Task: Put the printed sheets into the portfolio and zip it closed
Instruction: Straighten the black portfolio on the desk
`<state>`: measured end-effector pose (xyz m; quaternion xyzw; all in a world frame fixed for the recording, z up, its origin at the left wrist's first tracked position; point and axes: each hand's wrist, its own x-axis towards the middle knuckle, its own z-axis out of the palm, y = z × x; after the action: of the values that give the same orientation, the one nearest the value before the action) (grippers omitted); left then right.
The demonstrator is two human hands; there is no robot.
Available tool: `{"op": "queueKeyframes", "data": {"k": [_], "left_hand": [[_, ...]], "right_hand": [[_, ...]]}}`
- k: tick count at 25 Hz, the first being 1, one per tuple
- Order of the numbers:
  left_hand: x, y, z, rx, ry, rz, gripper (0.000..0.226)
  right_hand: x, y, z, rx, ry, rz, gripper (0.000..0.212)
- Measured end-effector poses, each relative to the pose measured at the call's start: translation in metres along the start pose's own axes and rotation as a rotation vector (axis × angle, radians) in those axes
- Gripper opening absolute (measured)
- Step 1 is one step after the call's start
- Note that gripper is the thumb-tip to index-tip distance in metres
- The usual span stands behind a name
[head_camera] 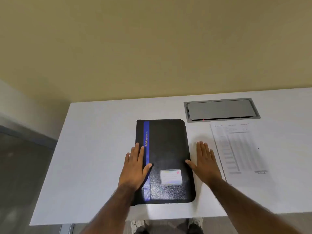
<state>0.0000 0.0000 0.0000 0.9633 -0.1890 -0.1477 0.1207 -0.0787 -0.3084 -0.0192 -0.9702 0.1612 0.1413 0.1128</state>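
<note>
A black portfolio (168,149) with a blue stripe and a card window lies closed on the white table (94,149). My left hand (135,168) rests flat on its left edge over the stripe, fingers apart. My right hand (205,161) lies flat on the table just right of the portfolio, its thumb touching the cover's right edge. The printed sheets (239,149) lie flat on the table to the right of my right hand. Neither hand holds anything.
A grey metal cable hatch (221,109) is set into the table behind the sheets. The table's left edge drops to a dark floor (22,174). A beige wall stands behind the table. My shoes show below the near edge.
</note>
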Motion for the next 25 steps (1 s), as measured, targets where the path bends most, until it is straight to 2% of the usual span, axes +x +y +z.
{"op": "queueKeyframes", "data": {"k": [3,7,10,13,14,16,18,20,22,25], "left_hand": [[-0.002,-0.008,0.018,0.121,-0.119,0.002,0.081],[-0.003,-0.01,0.02,0.116,-0.18,0.011,0.08],[0.001,-0.011,0.009,0.126,-0.229,0.043,0.077],[0.009,-0.01,-0.01,0.09,-0.245,0.042,0.071],[0.014,-0.01,-0.016,0.072,-0.242,0.029,0.068],[0.028,-0.004,-0.027,0.026,-0.231,-0.036,0.059],[0.043,0.001,-0.035,-0.03,-0.204,-0.115,0.051],[0.06,0.003,-0.041,-0.057,-0.175,-0.177,0.047],[0.078,0.006,-0.045,-0.103,-0.145,-0.232,0.043],[0.118,0.004,-0.055,-0.207,-0.092,-0.326,0.034]], "right_hand": [[-0.009,0.001,0.013,-0.039,-0.08,0.019,0.097],[-0.02,0.002,0.013,-0.005,-0.179,0.103,0.091],[-0.013,-0.002,-0.006,0.053,-0.161,0.147,0.072],[0.002,-0.013,-0.034,0.394,-0.137,0.258,0.029],[0.011,-0.017,-0.044,0.526,-0.123,0.277,0.022],[0.03,-0.022,-0.063,0.765,-0.132,0.306,0.028],[0.05,-0.02,-0.072,0.992,-0.17,0.325,0.024],[0.065,-0.02,-0.074,1.111,-0.229,0.343,0.023],[0.079,-0.021,-0.075,1.151,-0.294,0.341,0.03],[0.102,-0.019,-0.076,1.24,-0.261,0.359,0.028]]}}
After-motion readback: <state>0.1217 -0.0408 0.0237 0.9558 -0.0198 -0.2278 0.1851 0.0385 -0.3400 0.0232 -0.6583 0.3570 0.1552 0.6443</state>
